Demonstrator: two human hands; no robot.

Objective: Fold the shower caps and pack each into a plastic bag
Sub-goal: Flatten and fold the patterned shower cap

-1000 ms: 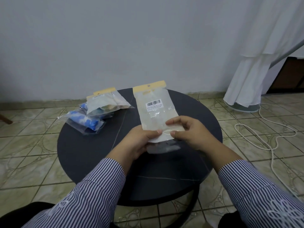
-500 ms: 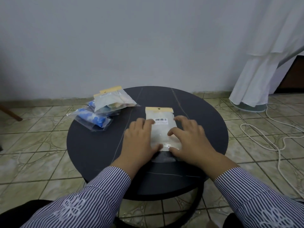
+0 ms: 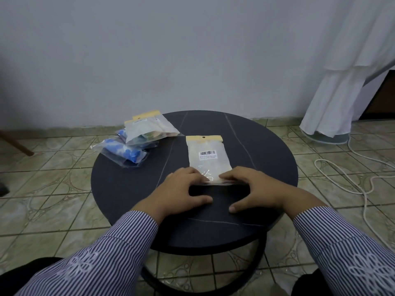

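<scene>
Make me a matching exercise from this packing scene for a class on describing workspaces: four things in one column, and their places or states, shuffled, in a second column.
Things:
1. bag with the barcode label
2. pile of packed bags
3. white cable
4. round dark table

Places or states:
A. looped on the tiled floor, right of the table
B. lying flat at the table's middle, near end under the fingers of both hands
C. heaped at the table's far left edge
D. carrying all the bags

Pairs: 1-B, 2-C, 3-A, 4-D
</scene>
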